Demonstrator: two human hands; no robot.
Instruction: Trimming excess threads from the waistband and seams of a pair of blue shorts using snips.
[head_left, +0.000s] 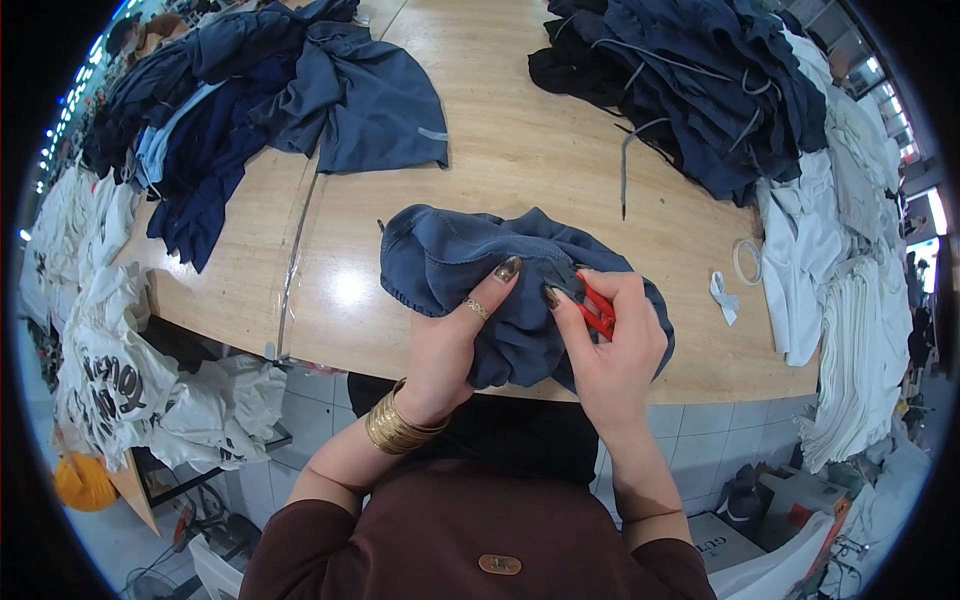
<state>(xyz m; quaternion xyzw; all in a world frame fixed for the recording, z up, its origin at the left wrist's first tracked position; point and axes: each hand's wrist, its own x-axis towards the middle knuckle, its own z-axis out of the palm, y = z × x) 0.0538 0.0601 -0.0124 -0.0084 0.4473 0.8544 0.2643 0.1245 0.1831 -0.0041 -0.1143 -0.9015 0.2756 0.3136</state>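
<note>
A blue-grey garment (440, 255) lies bunched on the table in front of me, its gathered elastic edge to the left. My left hand (445, 350) is closed on the cloth, with the thumb pressed on top near a seam and the other fingers hidden under the folds. In my right hand (622, 365) is a pair of red-handled thread snips (598, 308), held against the same seam just right of my left thumb. The fingers of my right hand wrap round the handles, and the tips of the blades cannot be made out against the dark cloth.
Dark garments are heaped at the far left (370, 100) and far right (690, 90), the latter with a drawstring trailing onto the wooden table (490, 120). White garments (850, 330) stack along the right edge. A tape roll (747, 262) and a white scrap (724, 298) lie nearby.
</note>
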